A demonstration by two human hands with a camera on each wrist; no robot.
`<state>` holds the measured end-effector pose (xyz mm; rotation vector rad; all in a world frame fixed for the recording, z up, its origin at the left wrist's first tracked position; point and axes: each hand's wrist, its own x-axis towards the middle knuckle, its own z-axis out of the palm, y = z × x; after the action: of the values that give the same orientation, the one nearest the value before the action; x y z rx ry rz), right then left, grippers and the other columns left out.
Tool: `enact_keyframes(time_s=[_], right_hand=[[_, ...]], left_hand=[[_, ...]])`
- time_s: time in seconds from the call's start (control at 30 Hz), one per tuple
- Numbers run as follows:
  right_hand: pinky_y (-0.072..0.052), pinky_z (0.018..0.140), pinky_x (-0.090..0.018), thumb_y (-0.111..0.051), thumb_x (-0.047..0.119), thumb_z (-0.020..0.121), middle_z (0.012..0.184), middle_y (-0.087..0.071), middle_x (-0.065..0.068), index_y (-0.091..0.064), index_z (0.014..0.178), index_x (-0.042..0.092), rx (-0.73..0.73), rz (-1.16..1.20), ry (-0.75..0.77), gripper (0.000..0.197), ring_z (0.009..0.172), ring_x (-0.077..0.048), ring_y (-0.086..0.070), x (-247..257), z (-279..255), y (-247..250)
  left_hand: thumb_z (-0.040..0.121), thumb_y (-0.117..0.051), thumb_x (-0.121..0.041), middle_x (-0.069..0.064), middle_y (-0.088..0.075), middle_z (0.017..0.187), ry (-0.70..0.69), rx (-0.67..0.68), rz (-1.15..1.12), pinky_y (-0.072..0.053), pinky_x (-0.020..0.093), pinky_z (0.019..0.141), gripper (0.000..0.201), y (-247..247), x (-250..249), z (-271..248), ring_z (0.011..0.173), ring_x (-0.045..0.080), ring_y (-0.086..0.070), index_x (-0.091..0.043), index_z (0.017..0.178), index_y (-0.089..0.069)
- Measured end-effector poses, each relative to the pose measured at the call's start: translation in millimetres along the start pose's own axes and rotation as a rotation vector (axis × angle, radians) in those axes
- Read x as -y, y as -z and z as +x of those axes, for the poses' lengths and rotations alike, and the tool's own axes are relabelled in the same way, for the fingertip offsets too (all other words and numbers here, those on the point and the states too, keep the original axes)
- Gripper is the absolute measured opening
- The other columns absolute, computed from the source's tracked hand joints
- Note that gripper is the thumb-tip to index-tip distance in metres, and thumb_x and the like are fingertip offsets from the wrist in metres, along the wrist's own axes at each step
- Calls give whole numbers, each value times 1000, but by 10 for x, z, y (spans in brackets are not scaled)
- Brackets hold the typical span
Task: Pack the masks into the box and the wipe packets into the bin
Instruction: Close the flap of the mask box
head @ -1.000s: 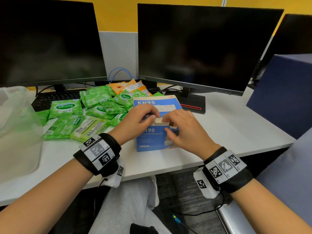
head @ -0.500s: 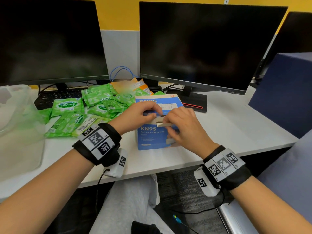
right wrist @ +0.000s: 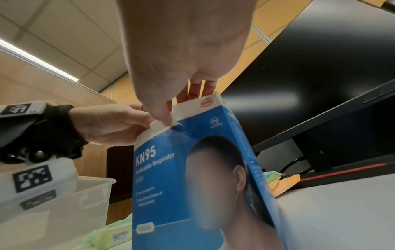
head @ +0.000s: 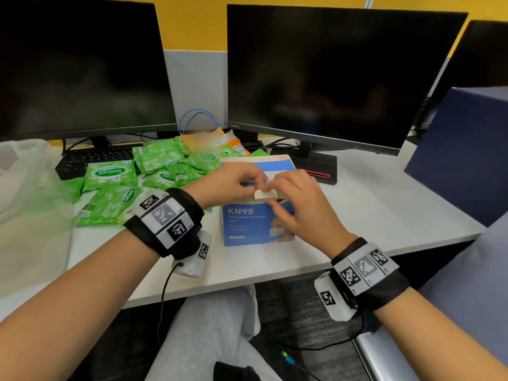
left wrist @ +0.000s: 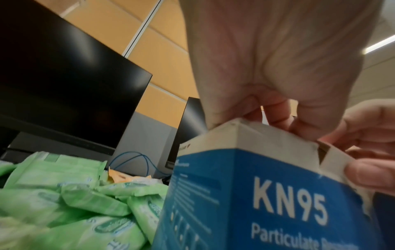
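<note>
Your left hand [head: 229, 180] and right hand [head: 301, 207] meet atop the blue KN95 box [head: 248, 224] standing on the white desk [head: 371, 215], both pinching its white tear-strip flap [head: 265, 194], fingers curled, thumbs at the front edge; what the box holds cannot be seen. Green wipe packets [head: 110, 174] lie heaped just left of the box, with orange packets [head: 220, 138] behind it, while the clear plastic bin [head: 24, 193] stands farther left of the box, its contents unclear.

A blue KN95 box [head: 251, 224] stands upright; green wipe packets [head: 110, 171] lie heaped left of it, the translucent bin [head: 16, 160] farther left.
</note>
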<state>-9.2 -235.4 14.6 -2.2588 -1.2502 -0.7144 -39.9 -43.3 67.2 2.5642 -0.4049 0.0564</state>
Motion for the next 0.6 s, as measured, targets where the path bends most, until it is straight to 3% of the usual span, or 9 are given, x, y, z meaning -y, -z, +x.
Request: enact_keyframes(time_s=[0.13,0.2,0.27,0.33,0.4,0.5,0.6], right_hand=[[-40,82,-29,-58,30,90,102,-63,4,-63,109,19,28,-7,-13,23,98,-14,-49,-32,27,6],[-42,77,-29,-53,32,90,97,-62,1,-67,102,17,7,-34,30,23,93,-13,-46,-29,41,10],[-41,75,-28,-50,34,89,94,-61,-1,-70,97,16,-3,-29,62,28,91,-14,-47,-35,39,19],[-42,73,-27,-50,36,89,93,-61,-1,-71,97,16,-3,-18,78,30,89,-15,-51,-34,34,32],[-43,70,-27,-51,36,89,91,-62,-2,-72,96,15,-5,-33,100,30,86,-17,-55,-35,42,38],[-45,70,-28,-48,35,91,90,-63,-1,-72,93,13,3,-62,92,32,84,-18,-58,-18,65,30],[-46,69,-27,-47,36,91,88,-64,1,-72,94,15,30,-62,65,33,81,-17,-60,-5,97,32]], left_hand=[[87,-62,-12,-5,-58,125,58,36,-2,-42,21,95,13,43,-7,-20,111,5,-50,-25,87,-62],[87,-60,-10,-6,-55,127,97,11,-34,-41,20,87,21,80,-20,-31,113,12,-52,-27,99,-58],[90,-57,-11,-6,-54,127,136,-68,-81,-40,15,72,24,98,-32,-22,104,22,-55,-27,108,-56],[94,-54,-19,-4,-52,124,174,-100,-65,-39,16,64,25,101,-64,20,89,18,-58,-25,118,-55],[96,-51,-27,0,-48,134,215,-114,24,-42,22,78,32,83,-54,112,106,19,-55,-22,128,-51],[99,-42,-34,5,-40,145,276,-126,144,-34,34,108,43,6,50,276,132,21,-39,-17,138,-44],[98,-34,-45,10,-37,147,384,-87,237,-27,47,113,51,-82,152,401,137,27,-32,-20,143,-37]])
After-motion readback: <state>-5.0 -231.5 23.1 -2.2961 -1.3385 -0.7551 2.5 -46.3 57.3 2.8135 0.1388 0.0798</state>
